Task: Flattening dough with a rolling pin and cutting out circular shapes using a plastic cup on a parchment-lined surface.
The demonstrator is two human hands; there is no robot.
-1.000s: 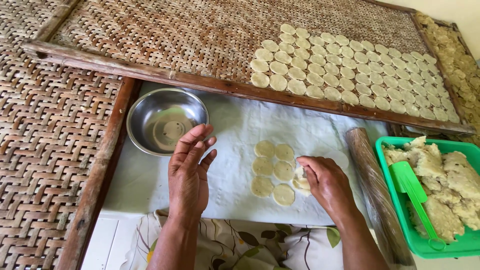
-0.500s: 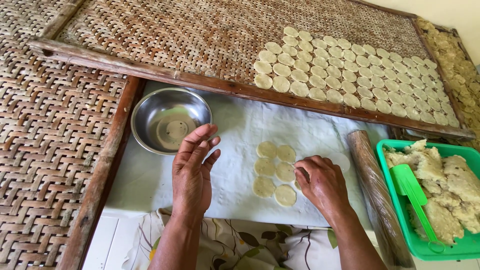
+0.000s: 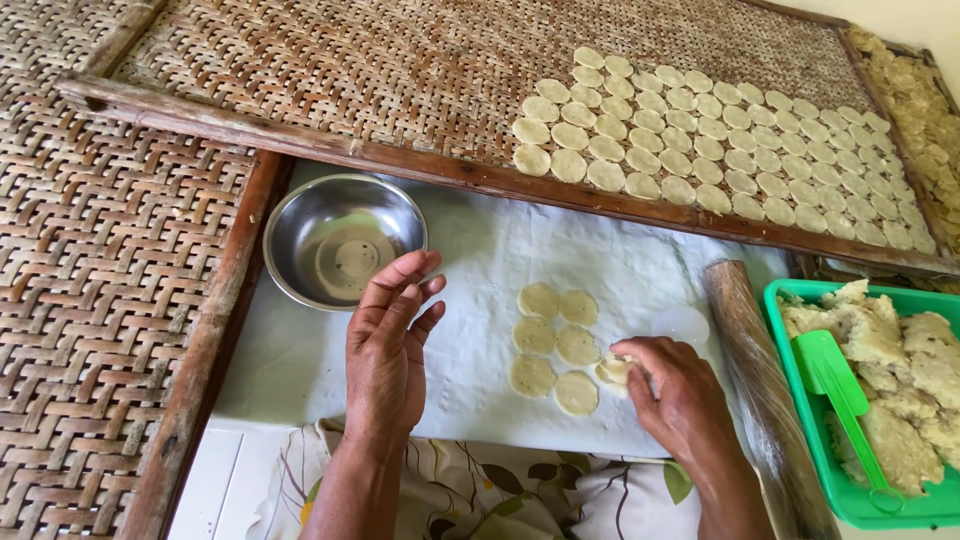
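**Fingers pinching dough at the cluster's right edge**

Right hand (image 3: 672,395) curled over, fingertips closed on a small pale dough piece (image 3: 612,369), lifted slightly off the white sheet (image 3: 470,300). Piece crumpled in the pinch, no clear long axis to read, its free edge pointing left toward the other discs. Sitting at the right side of the cluster, just beside the nearest flat rounds.

Left hand (image 3: 390,350) open, fingers straight and together, pointing up and away toward the steel bowl (image 3: 342,240), gripping nothing. Whether the palm rests on the sheet or hovers over it, impossible to tell. Bowl parked at the sheet's far left corner, just beyond those fingertips.

Cut dough discs (image 3: 553,340) laid flat mid-sheet, two loose columns running near to far, touching or nearly so. Faint round imprint just right of them.

Wooden rolling pin (image 3: 765,390) along the sheet's right edge, long axis running near to far, tilted a little left at the far end. Green tray (image 3: 790,300) just past it, holding lumps of dough and a green scraper (image 3: 838,395), handle pointing toward the near edge.

Across the far edge, woven drying rack (image 3: 350,70) with rows of finished discs (image 3: 700,140) packed on its right half.
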